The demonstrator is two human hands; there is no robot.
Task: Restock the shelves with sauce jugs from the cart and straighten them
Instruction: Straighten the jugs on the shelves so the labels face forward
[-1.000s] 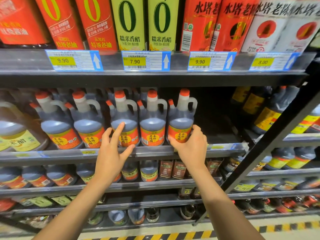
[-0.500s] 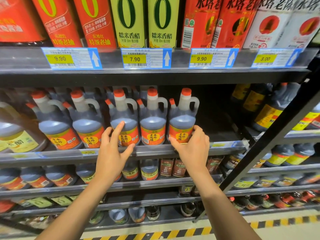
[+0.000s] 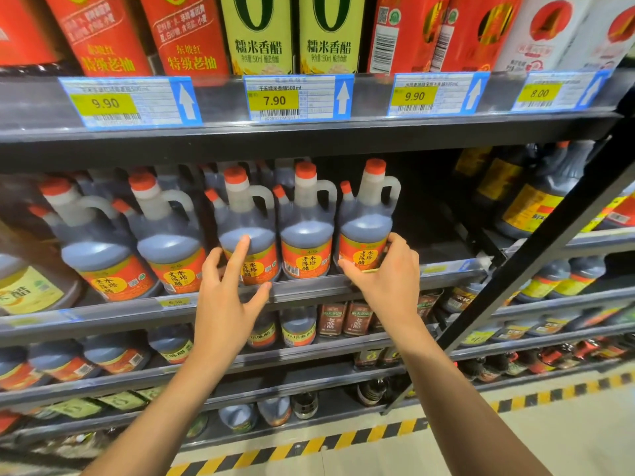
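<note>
Fronting jugs [image 3: 305,235] on shelf [image 3: 309,286]; lower shelves blurry.

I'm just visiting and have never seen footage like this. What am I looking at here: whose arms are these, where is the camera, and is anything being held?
There is no machine: these are a person's two bare arms. The one picture comes from a wide-angle camera worn on their head, looking forward and down, which is why the shelves curve.

In front is a shop shelf with a front row of dark sauce jugs, each with a red cap, a handle and an orange label. Above are taller bottles and yellow price tags; below, more shelves of bottles.

The left hand is spread open, its fingers resting on the middle jug. The right hand is cupped round the base of the end jug, thumb on one side and fingers on the other. Both jugs stand on the shelf, so the person looks to be straightening them, not carrying them.
</note>
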